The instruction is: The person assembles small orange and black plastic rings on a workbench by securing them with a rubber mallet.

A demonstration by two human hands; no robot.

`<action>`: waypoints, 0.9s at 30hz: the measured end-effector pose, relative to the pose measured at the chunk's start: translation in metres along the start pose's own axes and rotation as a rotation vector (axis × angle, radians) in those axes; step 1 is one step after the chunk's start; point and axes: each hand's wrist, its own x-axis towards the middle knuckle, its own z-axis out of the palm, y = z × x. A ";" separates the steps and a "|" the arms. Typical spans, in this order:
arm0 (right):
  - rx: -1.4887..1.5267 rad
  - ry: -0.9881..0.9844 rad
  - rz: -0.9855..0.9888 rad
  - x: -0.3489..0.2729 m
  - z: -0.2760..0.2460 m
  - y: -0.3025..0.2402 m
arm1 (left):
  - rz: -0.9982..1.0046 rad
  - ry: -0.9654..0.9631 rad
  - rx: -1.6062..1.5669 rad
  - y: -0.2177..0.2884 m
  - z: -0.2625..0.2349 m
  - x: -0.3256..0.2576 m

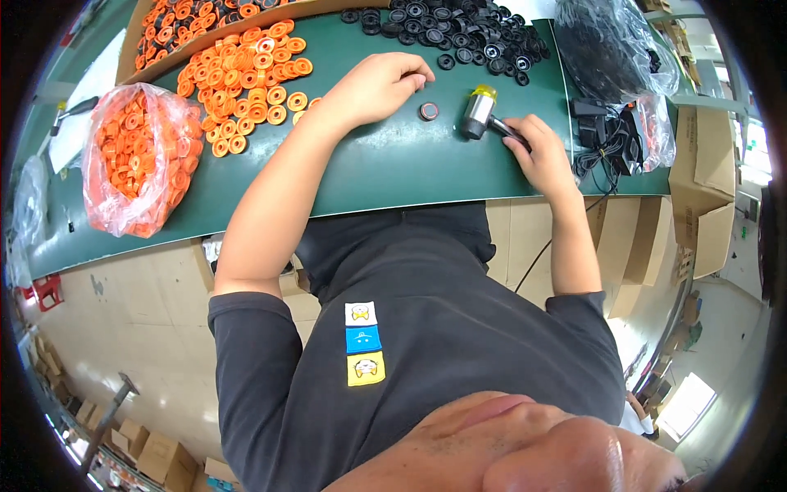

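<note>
My right hand (539, 156) is wrapped round the dark handle of a mallet (480, 113). Its head is silver, with one yellow face and one black face, and rests over the green table. My left hand (379, 88) lies farther left with fingers bent and thumb close to the forefinger; whatever may be between them is hidden. A small dark round part (429, 111) with a reddish rim sits on the table between my hands. Loose black round caps (459, 37) are spread beyond my left hand. Orange rings (246, 74) lie heaped to its left.
A clear bag of orange parts (139, 164) stands at the table's left. Behind it, a cardboard tray (131, 49) holds mixed orange and black pieces. On the right are a black plastic bag (611, 49), black adapters with cables (607, 139) and a cardboard box (705, 172).
</note>
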 end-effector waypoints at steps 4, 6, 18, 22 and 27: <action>-0.082 -0.079 -0.037 0.004 -0.014 -0.022 | -0.031 -0.005 -0.118 -0.008 -0.001 0.002; 0.021 -0.073 -0.060 0.007 -0.024 -0.032 | -0.037 -0.004 -0.132 -0.005 -0.002 0.002; 0.374 -0.277 0.182 0.024 -0.017 -0.068 | -0.039 -0.008 -0.178 -0.006 -0.002 0.003; 0.355 -0.225 0.204 0.023 -0.028 -0.079 | -0.082 -0.030 -0.152 -0.005 -0.004 0.002; 0.237 -0.164 -0.034 0.019 -0.003 -0.067 | -0.081 0.004 -0.187 -0.007 -0.003 0.004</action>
